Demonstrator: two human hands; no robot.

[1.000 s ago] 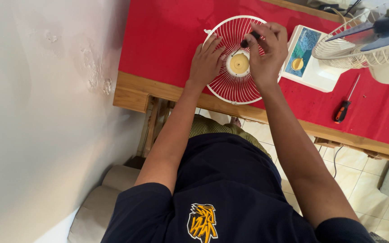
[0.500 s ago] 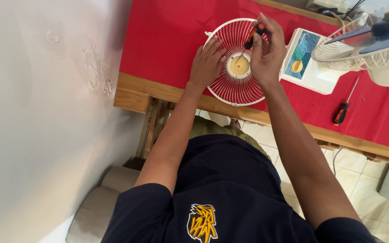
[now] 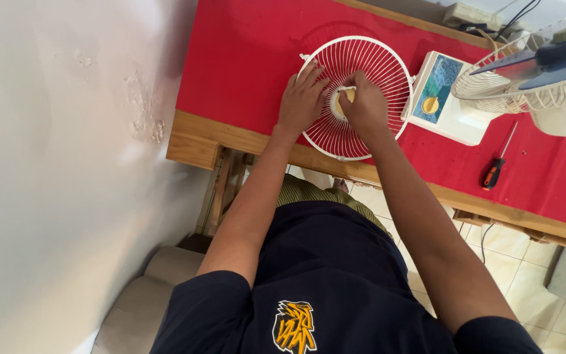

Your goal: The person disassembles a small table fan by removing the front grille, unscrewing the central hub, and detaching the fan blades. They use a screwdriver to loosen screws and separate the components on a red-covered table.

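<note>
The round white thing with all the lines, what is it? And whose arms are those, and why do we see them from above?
The picture comes from a camera worn on a person's head, looking down, so you see their own arms and dark shirt. The round white thing is a fan guard, the wire cover off a fan, lying flat on a red table. The left hand rests on the guard's edge. The right hand is closed over its yellowish middle cap; what it grips is hidden. Beside it sit the fan's white base, a fan with blue blades, and an orange-handled screwdriver lying untouched.
</note>
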